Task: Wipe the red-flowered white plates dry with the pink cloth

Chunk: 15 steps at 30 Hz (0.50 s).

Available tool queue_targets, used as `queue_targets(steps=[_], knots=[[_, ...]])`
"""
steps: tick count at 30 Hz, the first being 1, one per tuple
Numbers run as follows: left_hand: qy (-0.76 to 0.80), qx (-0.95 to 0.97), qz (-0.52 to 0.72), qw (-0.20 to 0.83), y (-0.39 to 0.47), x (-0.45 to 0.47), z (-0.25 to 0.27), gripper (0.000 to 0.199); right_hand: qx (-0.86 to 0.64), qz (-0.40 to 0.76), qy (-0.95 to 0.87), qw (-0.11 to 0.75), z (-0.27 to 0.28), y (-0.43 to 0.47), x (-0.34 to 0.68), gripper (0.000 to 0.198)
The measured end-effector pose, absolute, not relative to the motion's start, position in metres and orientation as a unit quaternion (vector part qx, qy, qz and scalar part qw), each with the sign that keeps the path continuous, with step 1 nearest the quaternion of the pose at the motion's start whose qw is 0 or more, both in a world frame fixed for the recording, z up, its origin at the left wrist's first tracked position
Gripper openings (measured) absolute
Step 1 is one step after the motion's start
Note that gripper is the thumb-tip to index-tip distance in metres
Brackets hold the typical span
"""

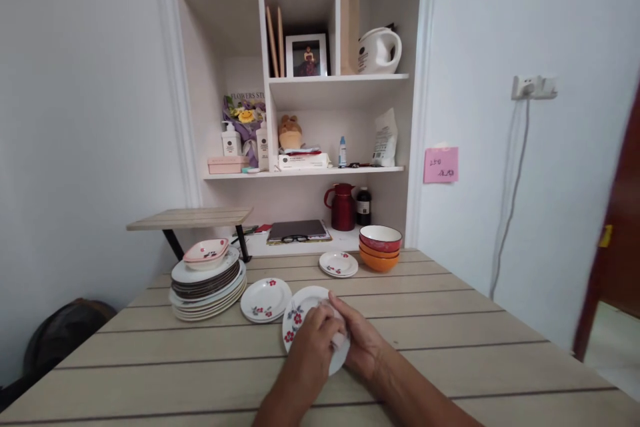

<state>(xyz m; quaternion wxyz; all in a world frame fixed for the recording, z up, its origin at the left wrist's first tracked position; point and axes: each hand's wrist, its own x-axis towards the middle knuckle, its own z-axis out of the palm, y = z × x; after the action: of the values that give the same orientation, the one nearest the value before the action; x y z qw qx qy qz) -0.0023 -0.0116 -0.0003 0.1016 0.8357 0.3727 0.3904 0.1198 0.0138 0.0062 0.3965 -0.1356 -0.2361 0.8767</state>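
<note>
A white plate with red flowers and grey-blue leaves (294,315) is tilted up over the table in front of me. My right hand (361,340) grips its right rim, thumb along the upper edge. Curled fingers of my left hand (316,335) press a pale, crumpled cloth (339,340) against the plate's face; whether it is fabric or paper I cannot tell. Just left of this plate lies a short stack of smaller flowered plates (265,298). Behind it are small flowered saucers (339,263).
A tall stack of plates (207,293) topped by a square pink-rimmed bowl (206,251) stands at left, near a small raised wooden stand (190,218). Nested red and orange bowls (380,250) sit at back right. Behind are a red jug (343,207), a laptop-like dark slab (297,229) and shelves.
</note>
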Motion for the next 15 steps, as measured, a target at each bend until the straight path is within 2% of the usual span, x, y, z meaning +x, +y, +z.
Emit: queue_targets(steps=[6, 10, 15], knots=[[0.33, 0.876, 0.329, 0.129, -0.015, -0.002, 0.0, 0.036, -0.178, 0.857, -0.243, 0.418, 0.008, 0.029, 0.138, 0.052], [0.379, 0.862, 0.322, 0.1, -0.013, -0.007, 0.004, 0.038, -0.181, 0.835, -0.236, 0.464, 0.015, 0.034, 0.153, 0.044], [0.454, 0.794, 0.398, 0.063, 0.001, -0.023, -0.001, 0.041, -0.193, 0.79, -0.253, 0.525, 0.014, 0.034, 0.155, 0.033]])
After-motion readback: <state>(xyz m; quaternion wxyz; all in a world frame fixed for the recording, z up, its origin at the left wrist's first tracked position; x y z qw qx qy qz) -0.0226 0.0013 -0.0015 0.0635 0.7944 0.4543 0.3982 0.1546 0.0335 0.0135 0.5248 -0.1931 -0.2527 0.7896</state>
